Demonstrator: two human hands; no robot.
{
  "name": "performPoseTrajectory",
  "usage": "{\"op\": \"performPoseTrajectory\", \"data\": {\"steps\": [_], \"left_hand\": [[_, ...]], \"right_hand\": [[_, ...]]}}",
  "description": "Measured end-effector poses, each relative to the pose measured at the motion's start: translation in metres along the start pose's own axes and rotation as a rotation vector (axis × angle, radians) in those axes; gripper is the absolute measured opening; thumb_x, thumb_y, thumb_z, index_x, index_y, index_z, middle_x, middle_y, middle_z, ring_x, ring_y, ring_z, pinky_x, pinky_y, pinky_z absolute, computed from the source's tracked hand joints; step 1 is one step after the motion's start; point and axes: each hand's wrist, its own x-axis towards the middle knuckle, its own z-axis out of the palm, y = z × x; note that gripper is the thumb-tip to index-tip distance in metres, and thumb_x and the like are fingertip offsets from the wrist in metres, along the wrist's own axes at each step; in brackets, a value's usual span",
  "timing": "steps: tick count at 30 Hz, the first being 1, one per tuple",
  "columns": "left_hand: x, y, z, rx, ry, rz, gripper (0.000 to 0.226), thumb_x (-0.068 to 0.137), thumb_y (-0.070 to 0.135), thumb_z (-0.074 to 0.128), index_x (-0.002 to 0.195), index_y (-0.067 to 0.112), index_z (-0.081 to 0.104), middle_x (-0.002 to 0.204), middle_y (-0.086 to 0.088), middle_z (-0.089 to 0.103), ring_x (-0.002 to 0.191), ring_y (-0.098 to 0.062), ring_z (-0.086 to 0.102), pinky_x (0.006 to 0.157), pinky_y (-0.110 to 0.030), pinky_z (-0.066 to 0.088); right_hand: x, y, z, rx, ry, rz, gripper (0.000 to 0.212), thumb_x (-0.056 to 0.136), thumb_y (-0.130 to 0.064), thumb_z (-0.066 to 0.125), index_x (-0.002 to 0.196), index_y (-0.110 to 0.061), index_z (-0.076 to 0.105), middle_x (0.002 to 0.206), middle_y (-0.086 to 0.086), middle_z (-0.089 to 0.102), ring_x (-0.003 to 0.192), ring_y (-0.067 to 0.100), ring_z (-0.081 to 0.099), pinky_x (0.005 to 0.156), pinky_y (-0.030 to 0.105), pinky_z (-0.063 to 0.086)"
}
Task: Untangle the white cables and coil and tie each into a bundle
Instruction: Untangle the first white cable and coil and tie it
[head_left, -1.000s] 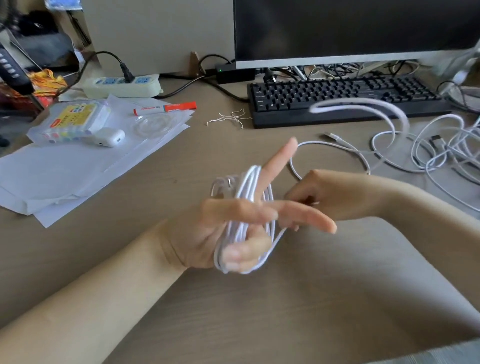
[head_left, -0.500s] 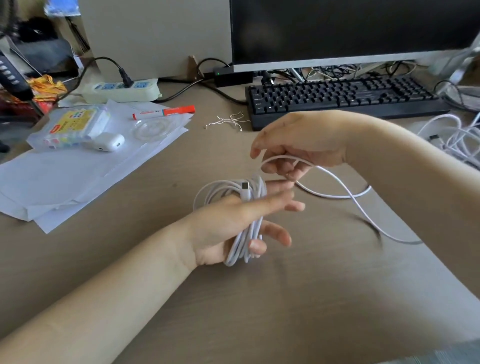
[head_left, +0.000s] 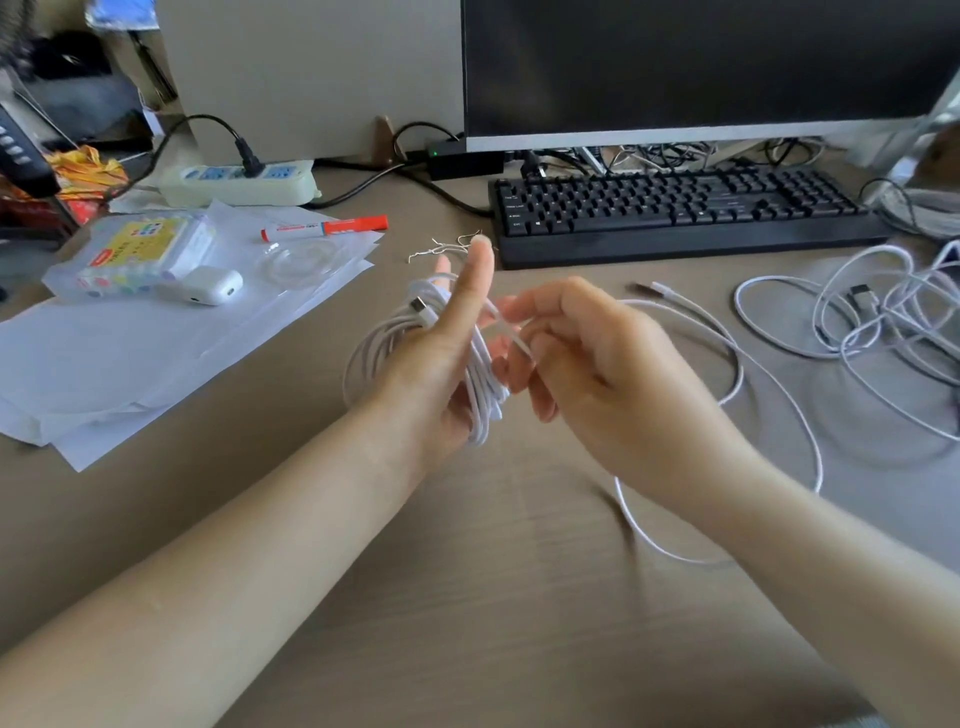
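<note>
Papers (head_left: 156, 353) lie at the left of the desk (head_left: 467, 597), carrying a plastic pack (head_left: 135, 254), a white earbud case (head_left: 210, 285) and an orange marker (head_left: 324, 227). Next, the left hand (head_left: 441, 358) stands with fingers upright and spread, and the white cable (head_left: 480, 384) is wound around it in several smooth, thin loops; a connector end (head_left: 422, 306) rests against the back of the fingers. Just beside it, the right hand (head_left: 592, 374) pinches the free strand between thumb and fingertips. From there the loose length runs right and curves down across the desk under the right forearm. Behind sits a black keyboard (head_left: 675, 208). Farther right, a tangle of more white cables (head_left: 872, 322) lies on the desk, well apart from both hands.
</note>
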Motion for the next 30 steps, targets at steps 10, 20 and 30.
{"op": "performPoseTrajectory", "data": {"steps": [10,20,30], "left_hand": [[0.000,-0.006,-0.005,-0.089,0.049,0.065,0.064,0.086,0.005,0.054,0.137,0.042,0.041,0.084,-0.003,0.060,0.056,-0.011,0.053,0.052,-0.024,0.046],[-0.004,-0.004,-0.002,-0.244,-0.140,0.025,0.064,0.090,-0.001,0.046,0.142,0.035,0.036,0.077,-0.006,0.065,0.053,-0.012,0.061,0.051,-0.021,0.051],[-0.017,0.001,-0.015,0.187,-0.682,-0.215,0.084,0.078,0.020,0.050,0.142,-0.011,0.005,0.069,-0.016,0.040,0.030,-0.001,0.045,0.035,-0.012,0.037]], "right_hand": [[-0.019,0.008,0.007,-0.201,0.075,-0.230,0.027,0.088,-0.001,0.044,0.101,-0.009,0.066,0.077,0.000,0.058,0.068,0.011,0.051,0.063,0.021,0.043],[-0.038,0.020,-0.009,-0.053,-0.116,-0.095,0.013,0.093,-0.015,0.040,0.092,-0.028,0.038,0.061,0.001,0.051,0.050,0.016,0.038,0.048,0.026,0.037],[-0.009,0.033,-0.042,0.008,-0.651,0.062,0.052,0.093,-0.047,0.046,0.105,0.002,0.058,0.088,0.023,0.063,0.081,0.038,0.058,0.073,0.047,0.049]]}}
